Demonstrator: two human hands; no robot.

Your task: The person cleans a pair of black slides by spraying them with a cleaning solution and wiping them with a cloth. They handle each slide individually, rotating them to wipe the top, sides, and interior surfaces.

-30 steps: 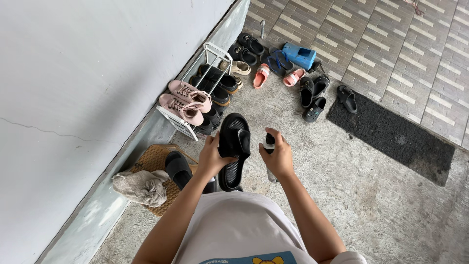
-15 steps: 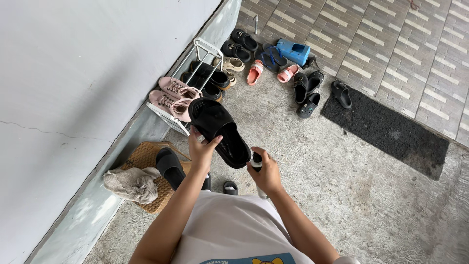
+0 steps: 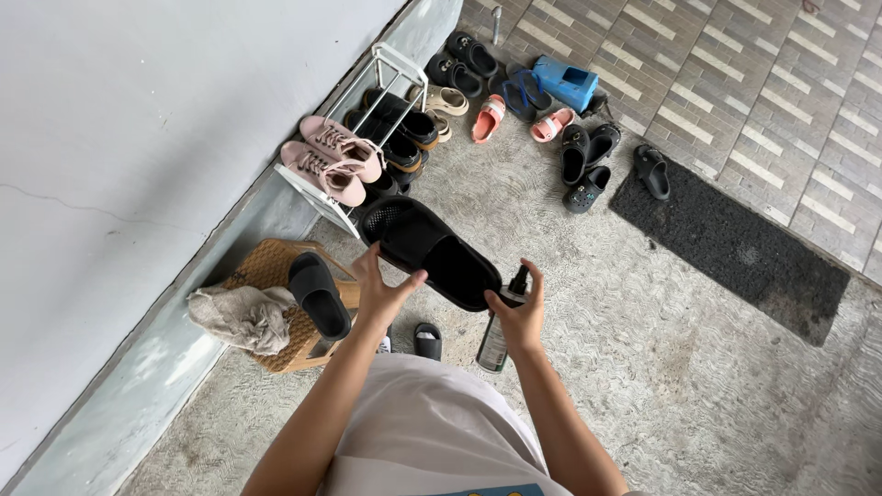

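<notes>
While the black slide sandal (image 3: 432, 253) is gripped by the left hand (image 3: 381, 296) above the concrete floor (image 3: 643, 367) near the shoe rack (image 3: 367, 119), a spray bottle (image 3: 501, 331) is clutched in the right hand (image 3: 522, 317) — spraying looks underway, and the nozzle must be aimed at the sandal next.

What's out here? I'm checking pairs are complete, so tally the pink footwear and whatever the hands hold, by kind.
pink sneakers, on top of the rack: 2
pink sandals, on the floor: 2
black slide, in the left hand: 1
spray bottle, in the right hand: 1
Total: 6
</notes>
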